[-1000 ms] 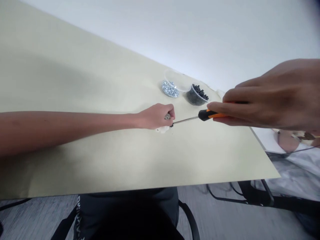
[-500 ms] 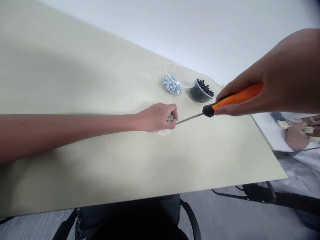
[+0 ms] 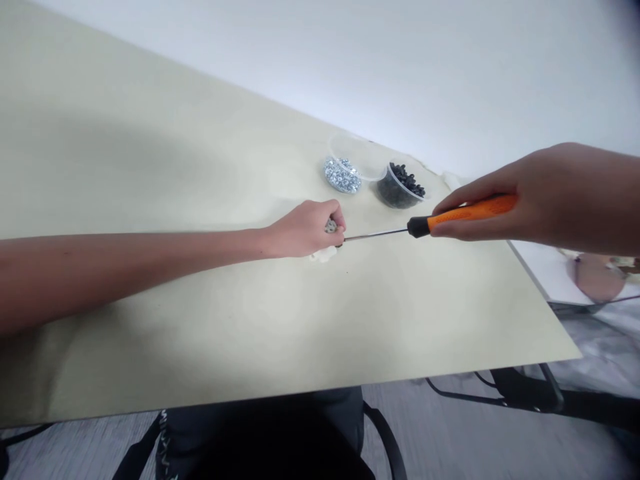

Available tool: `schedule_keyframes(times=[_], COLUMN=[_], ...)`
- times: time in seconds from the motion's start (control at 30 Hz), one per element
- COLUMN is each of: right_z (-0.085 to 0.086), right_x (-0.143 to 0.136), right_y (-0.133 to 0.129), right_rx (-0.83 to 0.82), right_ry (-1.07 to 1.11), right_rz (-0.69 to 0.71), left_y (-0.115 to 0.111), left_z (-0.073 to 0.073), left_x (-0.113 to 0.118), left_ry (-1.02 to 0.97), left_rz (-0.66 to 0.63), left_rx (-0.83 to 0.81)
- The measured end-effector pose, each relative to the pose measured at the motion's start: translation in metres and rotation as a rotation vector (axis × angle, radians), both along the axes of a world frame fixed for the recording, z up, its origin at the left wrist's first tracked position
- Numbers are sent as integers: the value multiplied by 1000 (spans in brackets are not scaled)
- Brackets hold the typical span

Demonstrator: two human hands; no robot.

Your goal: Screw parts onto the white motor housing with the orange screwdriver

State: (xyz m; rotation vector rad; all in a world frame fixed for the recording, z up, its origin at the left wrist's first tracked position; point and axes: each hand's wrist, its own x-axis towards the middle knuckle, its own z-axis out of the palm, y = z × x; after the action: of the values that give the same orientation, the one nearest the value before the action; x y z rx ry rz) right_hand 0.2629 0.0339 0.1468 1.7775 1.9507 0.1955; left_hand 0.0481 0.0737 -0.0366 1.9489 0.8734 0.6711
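Note:
My left hand is closed around a small whitish part, most of it hidden by the fingers. A pale, flat piece shows under that hand; whether it belongs to the held part I cannot tell. From the right, my right hand grips the orange and black handle of a screwdriver. Its metal shaft runs almost level to the left, and the tip meets the front of my left fist, where a small dark bit shows.
Behind my hands stand a clear tub of black screw-like pieces and a heap of shiny silver metal bits in a clear container. The pale table meets a white wall at the back. A black chair is at lower right.
My right hand has come lower, and the screwdriver now lies closer to level. My left hand keeps its grip and appears slightly further left and up, as the view has shifted a little.

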Motion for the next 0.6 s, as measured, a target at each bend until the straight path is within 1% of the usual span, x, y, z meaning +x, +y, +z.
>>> schedule_keyframes(times=[0.1,0.17,0.23,0.3,0.43,0.53,0.6], right_z=[6,13,22,30,39,41,45], right_x=[-6,-13,-19,-25,-41,-52,-52], right_y=[4,12,22,30,34,30,28], right_rx=[-32,-2,46,49,-26,-33,-36], right_ry=[-81,-138,-205,-206,-141,-123,-102], right_rz=[5,62,61,69,115,73,60], left_y=[2,4,7,9,11,11,12], left_z=[1,2,2,1,-1,-3,-3], left_x=[-1,-1,-1,0,1,1,0], left_ry=[-43,-112,-204,-274,-311,-326,-364], left_rz=[18,18,14,10,9,19,26], left_rx=[-109,-185,-267,-333,-361,-372,-400])
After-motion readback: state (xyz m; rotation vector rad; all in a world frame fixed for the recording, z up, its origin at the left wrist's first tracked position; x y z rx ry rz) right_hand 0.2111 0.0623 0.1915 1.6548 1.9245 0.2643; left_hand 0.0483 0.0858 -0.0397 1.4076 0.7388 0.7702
